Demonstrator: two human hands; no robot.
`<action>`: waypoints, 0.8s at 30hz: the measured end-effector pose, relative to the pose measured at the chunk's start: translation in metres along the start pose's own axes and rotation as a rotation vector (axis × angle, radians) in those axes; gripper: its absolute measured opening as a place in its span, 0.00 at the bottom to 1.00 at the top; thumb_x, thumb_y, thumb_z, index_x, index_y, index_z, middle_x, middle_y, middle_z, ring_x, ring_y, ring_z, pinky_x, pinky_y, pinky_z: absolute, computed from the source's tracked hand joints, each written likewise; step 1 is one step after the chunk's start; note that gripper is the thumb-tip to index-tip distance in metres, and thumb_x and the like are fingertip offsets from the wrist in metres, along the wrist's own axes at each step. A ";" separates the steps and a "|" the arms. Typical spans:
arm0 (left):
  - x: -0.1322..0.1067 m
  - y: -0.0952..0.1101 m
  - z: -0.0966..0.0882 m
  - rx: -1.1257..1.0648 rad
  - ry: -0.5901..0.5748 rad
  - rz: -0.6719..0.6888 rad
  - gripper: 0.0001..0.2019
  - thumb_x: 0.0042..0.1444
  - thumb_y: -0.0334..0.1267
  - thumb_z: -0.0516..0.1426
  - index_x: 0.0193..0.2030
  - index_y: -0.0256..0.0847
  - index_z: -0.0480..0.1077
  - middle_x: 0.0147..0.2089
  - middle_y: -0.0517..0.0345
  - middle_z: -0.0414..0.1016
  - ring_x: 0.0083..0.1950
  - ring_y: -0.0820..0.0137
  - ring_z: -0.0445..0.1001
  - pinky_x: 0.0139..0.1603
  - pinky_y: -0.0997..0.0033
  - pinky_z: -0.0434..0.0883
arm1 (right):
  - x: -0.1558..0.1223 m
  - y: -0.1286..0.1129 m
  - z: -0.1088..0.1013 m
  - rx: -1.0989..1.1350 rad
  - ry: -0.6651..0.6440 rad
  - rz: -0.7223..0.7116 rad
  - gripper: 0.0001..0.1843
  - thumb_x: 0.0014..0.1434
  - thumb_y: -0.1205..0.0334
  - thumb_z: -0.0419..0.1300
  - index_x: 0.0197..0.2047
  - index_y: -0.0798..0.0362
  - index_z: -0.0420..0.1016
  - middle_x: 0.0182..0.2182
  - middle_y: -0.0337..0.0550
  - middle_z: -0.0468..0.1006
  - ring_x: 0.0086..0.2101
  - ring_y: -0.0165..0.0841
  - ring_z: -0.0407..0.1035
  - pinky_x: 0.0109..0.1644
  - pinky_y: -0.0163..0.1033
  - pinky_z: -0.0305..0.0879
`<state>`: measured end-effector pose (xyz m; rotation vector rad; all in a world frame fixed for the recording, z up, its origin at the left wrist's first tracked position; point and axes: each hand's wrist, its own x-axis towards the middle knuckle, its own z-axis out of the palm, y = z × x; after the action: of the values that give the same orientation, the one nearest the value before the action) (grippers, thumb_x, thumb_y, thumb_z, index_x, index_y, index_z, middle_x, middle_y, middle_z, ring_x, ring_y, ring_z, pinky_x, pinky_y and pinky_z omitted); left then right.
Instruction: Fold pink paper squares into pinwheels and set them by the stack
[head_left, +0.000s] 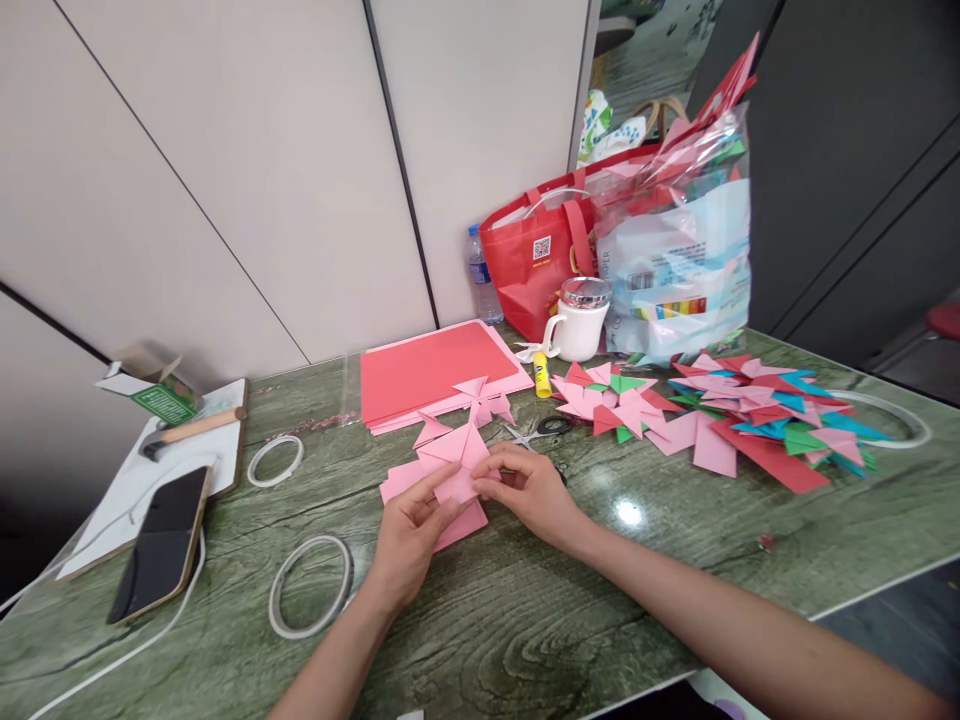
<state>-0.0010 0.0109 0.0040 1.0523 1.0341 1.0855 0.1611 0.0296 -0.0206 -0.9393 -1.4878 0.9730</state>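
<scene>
A pink folded paper piece [452, 462] lies on a small stack of pink sheets [397, 484] in the middle of the green table [525, 620]. My left hand [411, 535] pinches its lower left edge with fingers closed. From the right, my right hand [525, 490] presses and pinches the same folded paper. A finished pink pinwheel [480, 398] rests just behind, at the edge of a stack of red paper sheets [431, 370].
A pile of pink, red, green and blue folded pinwheels [720, 420] covers the right side. Scissors [536, 432], a yellow glue stick [541, 375], a white mug [579, 322], a red bag [536, 255] and a plastic bag [679, 260] stand behind. A phone [161, 540], hammer [187, 432] and tape rings [309, 585] lie left.
</scene>
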 end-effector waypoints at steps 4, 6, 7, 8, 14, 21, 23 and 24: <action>0.000 -0.005 -0.003 0.024 -0.010 0.028 0.16 0.42 0.36 0.65 0.41 0.40 0.77 0.40 0.53 0.79 0.41 0.65 0.75 0.45 0.69 0.69 | 0.000 -0.002 -0.001 0.002 -0.005 -0.003 0.07 0.51 0.58 0.62 0.30 0.53 0.76 0.28 0.41 0.70 0.31 0.31 0.65 0.34 0.36 0.63; 0.000 -0.006 -0.003 0.053 -0.007 0.043 0.14 0.43 0.36 0.64 0.40 0.40 0.77 0.41 0.52 0.79 0.43 0.64 0.75 0.46 0.68 0.69 | 0.001 -0.003 -0.001 0.002 -0.008 -0.006 0.07 0.51 0.58 0.62 0.30 0.53 0.76 0.27 0.41 0.70 0.30 0.31 0.65 0.34 0.36 0.63; 0.000 -0.006 -0.003 0.066 -0.007 0.050 0.14 0.43 0.36 0.64 0.40 0.40 0.77 0.41 0.52 0.79 0.43 0.63 0.75 0.46 0.67 0.69 | 0.001 -0.003 -0.001 0.003 -0.008 -0.007 0.07 0.51 0.58 0.62 0.30 0.52 0.76 0.27 0.41 0.70 0.30 0.31 0.65 0.34 0.36 0.63; 0.000 -0.007 -0.003 0.077 -0.007 0.055 0.14 0.43 0.36 0.64 0.40 0.40 0.77 0.41 0.51 0.79 0.44 0.63 0.75 0.46 0.67 0.69 | 0.001 -0.003 -0.001 0.004 -0.009 -0.008 0.07 0.51 0.57 0.62 0.30 0.52 0.76 0.27 0.41 0.70 0.30 0.31 0.65 0.34 0.36 0.63; 0.000 -0.007 -0.002 0.125 0.012 0.064 0.15 0.43 0.37 0.64 0.41 0.39 0.76 0.41 0.52 0.79 0.42 0.62 0.75 0.44 0.66 0.70 | 0.000 -0.001 0.000 -0.008 -0.011 -0.012 0.07 0.51 0.58 0.62 0.30 0.52 0.76 0.28 0.41 0.70 0.31 0.31 0.65 0.33 0.35 0.63; 0.000 -0.009 -0.001 0.189 0.033 0.087 0.15 0.44 0.37 0.63 0.42 0.38 0.76 0.41 0.53 0.79 0.41 0.63 0.75 0.43 0.67 0.70 | -0.003 -0.006 0.002 -0.107 -0.028 -0.028 0.02 0.52 0.64 0.60 0.30 0.52 0.74 0.29 0.40 0.68 0.31 0.30 0.64 0.30 0.33 0.60; -0.001 -0.009 0.001 0.187 0.014 0.100 0.15 0.44 0.37 0.62 0.42 0.38 0.76 0.41 0.52 0.79 0.42 0.62 0.76 0.44 0.66 0.70 | -0.005 -0.007 0.003 -0.138 -0.032 -0.038 0.03 0.49 0.65 0.62 0.30 0.53 0.72 0.31 0.40 0.67 0.31 0.30 0.63 0.30 0.32 0.60; -0.002 -0.008 0.002 0.184 0.004 0.106 0.15 0.45 0.37 0.62 0.42 0.38 0.76 0.41 0.52 0.79 0.42 0.62 0.76 0.44 0.66 0.71 | -0.005 -0.007 0.004 -0.155 -0.027 -0.047 0.05 0.48 0.66 0.63 0.31 0.53 0.71 0.31 0.40 0.67 0.32 0.31 0.63 0.30 0.32 0.60</action>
<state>0.0019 0.0075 -0.0035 1.2652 1.1068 1.0929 0.1573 0.0218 -0.0161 -1.0003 -1.6188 0.8489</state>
